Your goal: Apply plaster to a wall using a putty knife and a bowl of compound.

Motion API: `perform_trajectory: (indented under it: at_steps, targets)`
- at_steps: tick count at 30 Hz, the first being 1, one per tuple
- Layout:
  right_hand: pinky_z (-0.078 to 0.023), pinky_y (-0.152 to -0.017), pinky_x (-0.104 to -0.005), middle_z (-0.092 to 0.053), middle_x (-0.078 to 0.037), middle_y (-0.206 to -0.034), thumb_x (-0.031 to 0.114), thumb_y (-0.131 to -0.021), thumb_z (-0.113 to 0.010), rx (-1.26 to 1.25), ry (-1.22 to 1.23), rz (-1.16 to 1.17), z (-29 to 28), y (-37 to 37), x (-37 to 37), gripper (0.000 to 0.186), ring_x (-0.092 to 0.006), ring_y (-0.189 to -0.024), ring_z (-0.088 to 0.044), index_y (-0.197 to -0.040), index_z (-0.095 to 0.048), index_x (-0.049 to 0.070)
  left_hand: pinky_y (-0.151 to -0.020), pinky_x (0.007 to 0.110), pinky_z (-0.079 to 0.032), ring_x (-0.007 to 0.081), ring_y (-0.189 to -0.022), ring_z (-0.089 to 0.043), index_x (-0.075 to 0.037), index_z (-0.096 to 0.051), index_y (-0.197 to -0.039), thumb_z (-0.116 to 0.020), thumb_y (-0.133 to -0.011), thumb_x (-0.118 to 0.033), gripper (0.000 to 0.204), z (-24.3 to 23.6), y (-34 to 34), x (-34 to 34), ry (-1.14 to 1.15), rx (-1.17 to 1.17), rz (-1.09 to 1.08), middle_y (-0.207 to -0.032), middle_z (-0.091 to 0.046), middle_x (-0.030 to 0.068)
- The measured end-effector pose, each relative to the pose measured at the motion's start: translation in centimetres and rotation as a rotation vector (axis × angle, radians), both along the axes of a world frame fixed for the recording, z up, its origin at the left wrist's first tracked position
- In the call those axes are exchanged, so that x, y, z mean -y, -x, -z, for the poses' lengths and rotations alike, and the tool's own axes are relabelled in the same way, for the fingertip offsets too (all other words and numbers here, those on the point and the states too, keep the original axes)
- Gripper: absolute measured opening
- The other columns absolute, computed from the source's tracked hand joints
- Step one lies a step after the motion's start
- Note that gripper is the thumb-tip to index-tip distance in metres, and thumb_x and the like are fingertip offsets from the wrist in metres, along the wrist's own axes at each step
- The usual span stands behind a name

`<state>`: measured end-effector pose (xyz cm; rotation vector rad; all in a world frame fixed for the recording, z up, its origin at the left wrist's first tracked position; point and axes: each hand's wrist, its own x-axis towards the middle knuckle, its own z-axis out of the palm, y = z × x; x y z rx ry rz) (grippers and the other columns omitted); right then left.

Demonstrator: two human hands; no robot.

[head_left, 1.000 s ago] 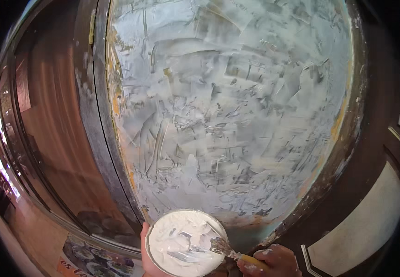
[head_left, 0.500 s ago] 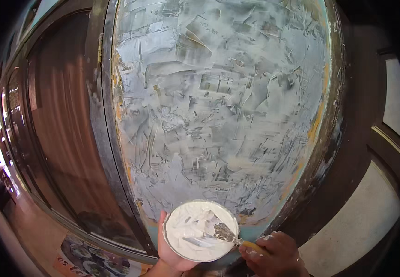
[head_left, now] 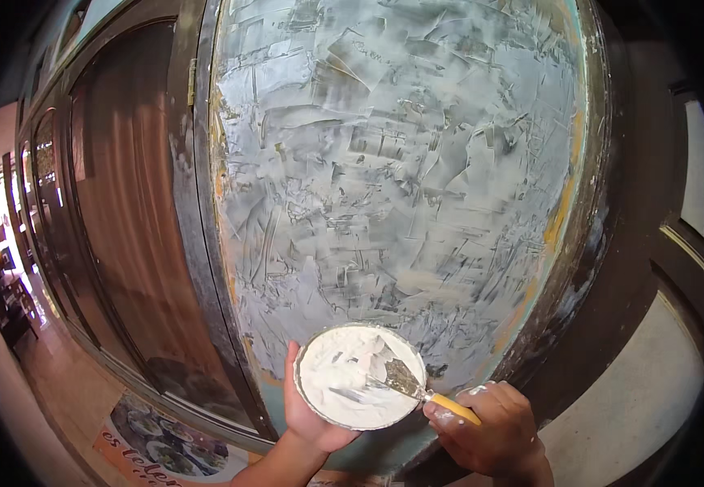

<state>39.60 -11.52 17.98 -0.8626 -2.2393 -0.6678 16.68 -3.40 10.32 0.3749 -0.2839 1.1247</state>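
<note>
My left hand (head_left: pixel 310 415) is closed on a round bowl (head_left: pixel 300 391) from its left side and below, tilting it toward me. Thick white putty (head_left: pixel 340 361) fills it, its surface furrowed and uneven. In my right hand (head_left: pixel 492 426) is a putty knife (head_left: pixel 454 408) with a yellow handle, gripped by thumb and fingers. White smears mark those fingers. The knife's stained metal blade lies in the putty at the bowl's right side, its tip partly covered. Beyond the bowl stands a tall panel (head_left: pixel 401 187) coated in patchy grey-white filler with scraper strokes.
A dark wooden frame (head_left: pixel 596 162) with yellowish, worn edges borders the panel. On the left is a glazed door (head_left: pixel 133 178) with a brown curtain behind it. A printed food banner (head_left: pixel 161 442) lies low at the left. Pale panels (head_left: pixel 636 390) stand to the right.
The bowl and both hands have risen slightly in view. The knife blade stays in the putty, now a little farther right. The whole scene has shifted slightly rightward at the left side.
</note>
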Motion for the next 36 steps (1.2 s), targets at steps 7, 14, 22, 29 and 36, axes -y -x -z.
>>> perform_trajectory:
  at_steps: [7, 14, 22, 29, 36]
  targets:
    - [-0.045, -0.056, -0.0372, -0.067, -0.003, -0.081, 0.021, -0.086, -0.077, -0.017, -0.03, -0.017, 1.0, -1.5, -0.5, 0.024, -0.0244, -0.065, -0.062, -0.109, -0.072, 0.021, -0.117, 0.058, -0.038, 0.0424, -0.139, -0.05, -0.004, -0.045, -0.154, -0.03, -0.101, -0.073, 0.088, 0.1, -1.1, 0.0, 0.003, -0.027, -0.041, -0.153, -0.051, 0.0196]
    - [-0.046, -0.056, -0.0383, -0.067, -0.003, -0.079, 0.015, -0.083, -0.077, -0.097, 0.005, -0.027, 0.8, -1.3, -0.6, 0.021, -0.0254, -0.063, -0.062, -0.103, -0.073, 0.02, -0.118, 0.058, -0.036, 0.0421, -0.14, -0.049, -0.005, -0.045, -0.154, -0.029, -0.1, -0.075, 0.09, 0.1, -2.0, -0.1, -0.031, -0.033, -0.048, -0.154, -0.05, 0.0191]
    - [-0.047, -0.06, -0.0393, -0.067, -0.006, -0.081, 0.015, -0.082, -0.076, 0.036, 0.037, 0.017, 0.5, -2.4, -0.8, 0.024, -0.0267, -0.067, -0.062, -0.106, -0.074, 0.017, -0.118, 0.06, -0.035, 0.0434, -0.141, -0.046, -0.005, -0.041, -0.156, -0.027, -0.098, -0.079, 0.095, 0.4, -2.4, -0.4, -0.016, -0.008, -0.009, -0.157, -0.046, 0.0194]
    - [-0.047, -0.061, -0.0395, -0.069, -0.007, -0.084, 0.016, -0.081, -0.077, 0.039, 0.066, 0.01, -0.2, -2.9, -0.7, 0.026, -0.0276, -0.069, -0.063, -0.107, -0.074, 0.014, -0.117, 0.062, -0.036, 0.0446, -0.141, -0.047, -0.006, -0.041, -0.157, -0.028, -0.099, -0.076, 0.091, 0.0, -2.3, -0.1, -0.05, 0.006, 0.021, -0.157, -0.046, 0.0202]
    - [-0.042, -0.06, -0.0353, -0.061, -0.001, -0.075, 0.024, -0.086, -0.076, -0.064, 0.061, 0.08, -0.1, -2.7, -1.6, 0.026, -0.0213, -0.063, -0.058, -0.11, -0.077, 0.014, -0.107, 0.086, -0.025, 0.0553, -0.145, -0.035, -0.009, -0.031, -0.161, -0.028, -0.096, -0.08, 0.096, -1.0, -2.3, 0.5, -0.014, -0.191, -0.03, -0.165, -0.03, 0.023]
